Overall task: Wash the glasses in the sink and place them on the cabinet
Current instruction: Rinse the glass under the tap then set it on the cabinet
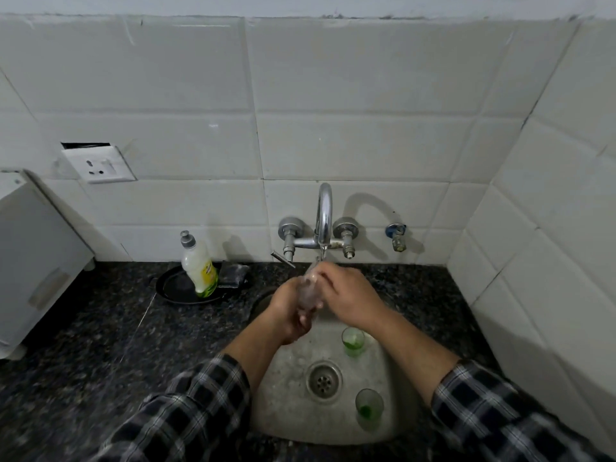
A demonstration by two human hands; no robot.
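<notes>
Clear glass (308,291) gripped by both hands (346,296) under tap (324,218); bottle (199,266) label unreadable.

Two bare forearms, no watch or rings visible. Left sleeve (186,408) and right sleeve (493,415): plaid flannel-type shirt, dark navy/black checks with white and grey lines, cuffs pushed up below the elbows. Hands uncovered, no gloves.

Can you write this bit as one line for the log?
step: rinsing | left hand + right hand: grip glass under tap | two glasses wait in sink
</notes>
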